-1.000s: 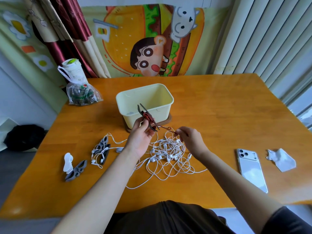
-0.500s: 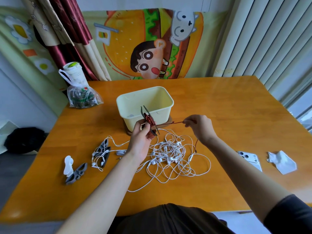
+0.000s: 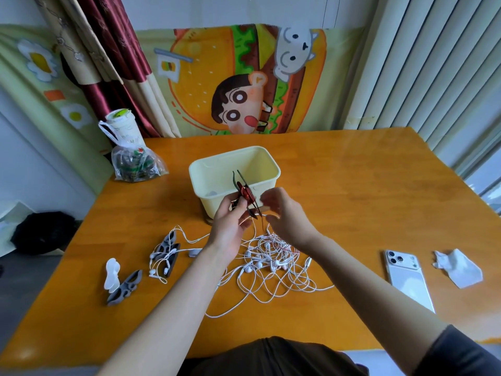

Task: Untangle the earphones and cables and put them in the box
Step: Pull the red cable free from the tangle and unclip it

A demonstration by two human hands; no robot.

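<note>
The step in hand is winding. At the centre of the frame, just in front of the box (image 3: 272, 177), the left hand (image 3: 230, 222) grips a dark winder (image 3: 240, 177) with the red cable (image 3: 247, 193) wrapped round its middle. The right hand (image 3: 288, 215), close beside it, has its fingers curled and seems to pinch the cable's loose tail — the strand is too fine to be sure. The white earphones (image 3: 271, 264) lie tangled on the bench (image 3: 366, 202) below both hands. Next, I judge, the tail needs tucking in and the bundle lowering into the box — then the white knot wants both hands.
</note>
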